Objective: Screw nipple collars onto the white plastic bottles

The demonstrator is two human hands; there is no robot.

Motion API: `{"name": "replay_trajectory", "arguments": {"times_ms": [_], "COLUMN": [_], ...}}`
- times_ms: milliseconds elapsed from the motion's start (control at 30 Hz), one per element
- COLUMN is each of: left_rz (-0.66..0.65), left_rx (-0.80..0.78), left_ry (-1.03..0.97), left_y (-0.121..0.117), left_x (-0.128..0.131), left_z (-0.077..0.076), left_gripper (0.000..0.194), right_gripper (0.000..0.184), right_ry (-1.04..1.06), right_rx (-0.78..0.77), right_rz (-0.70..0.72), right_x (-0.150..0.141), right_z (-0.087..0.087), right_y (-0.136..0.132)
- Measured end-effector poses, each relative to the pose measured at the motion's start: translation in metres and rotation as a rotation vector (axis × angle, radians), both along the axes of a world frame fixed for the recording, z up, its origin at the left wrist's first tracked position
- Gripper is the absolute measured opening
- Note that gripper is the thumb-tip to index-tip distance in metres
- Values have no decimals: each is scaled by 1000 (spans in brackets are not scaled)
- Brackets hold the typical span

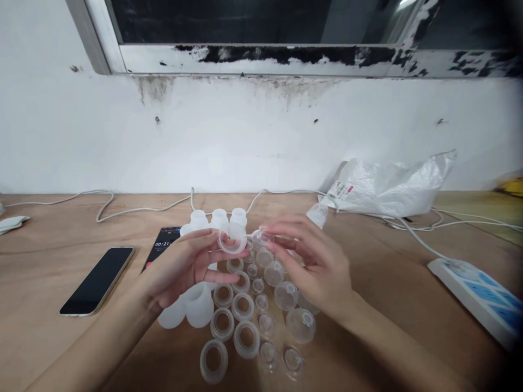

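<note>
My left hand (186,264) pinches a translucent collar ring (232,251) between thumb and index finger, its other fingers stretched below. Close to the ring, my right hand (316,267) holds a small clear bottle nipple (261,237) in its fingertips. The nipple's narrow tip points left at the ring. On the table below lie several loose rings (246,340) in two columns. Beside them run several small clear nipples (265,324) and, to the right, several clear domed caps (301,325). White translucent bottles (199,306) stand behind and beneath my left hand, partly hidden by it.
A dark phone (97,280) lies at left; a second phone (163,240) showing a timer is partly covered by my left arm. A clear plastic bag (388,185) rests against the wall. White cables run along the back. A power strip (478,296) sits at right.
</note>
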State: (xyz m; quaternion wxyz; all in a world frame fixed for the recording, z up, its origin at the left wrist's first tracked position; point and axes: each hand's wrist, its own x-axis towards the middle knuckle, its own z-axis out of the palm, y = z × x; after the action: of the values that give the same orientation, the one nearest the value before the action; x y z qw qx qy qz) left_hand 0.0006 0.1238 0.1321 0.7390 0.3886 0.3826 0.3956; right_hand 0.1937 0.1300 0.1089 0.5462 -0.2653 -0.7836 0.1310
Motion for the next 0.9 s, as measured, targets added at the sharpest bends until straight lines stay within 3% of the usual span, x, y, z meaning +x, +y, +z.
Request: {"name": "replay_trajectory", "arguments": {"times_ms": [133,467,600,767,900], "left_rz": [-54,16,-47,-59,-47], "left_rx": [-58,-21,-47,63,150], "left_ry": [-72,-73,-111,-44,71], "left_y": [-1,-1,-3,-8,-8], "left_x": [4,7,11,13,14], "left_z": [-1,-7,-9,-12,-15], "left_gripper": [23,11,12,12,16], "right_gripper": [23,25,25,26,22], "right_ry": [-123,-244,-288,-344,-344], "right_rx": [172,182,212,305,243], "right_rz": [-59,-31,-36,-106,-53], "right_x": [-3,-6,-7,-10,-11], "right_z": [-2,-9,-14,-14,-9], "right_y": [0,0,1,1,-2]}}
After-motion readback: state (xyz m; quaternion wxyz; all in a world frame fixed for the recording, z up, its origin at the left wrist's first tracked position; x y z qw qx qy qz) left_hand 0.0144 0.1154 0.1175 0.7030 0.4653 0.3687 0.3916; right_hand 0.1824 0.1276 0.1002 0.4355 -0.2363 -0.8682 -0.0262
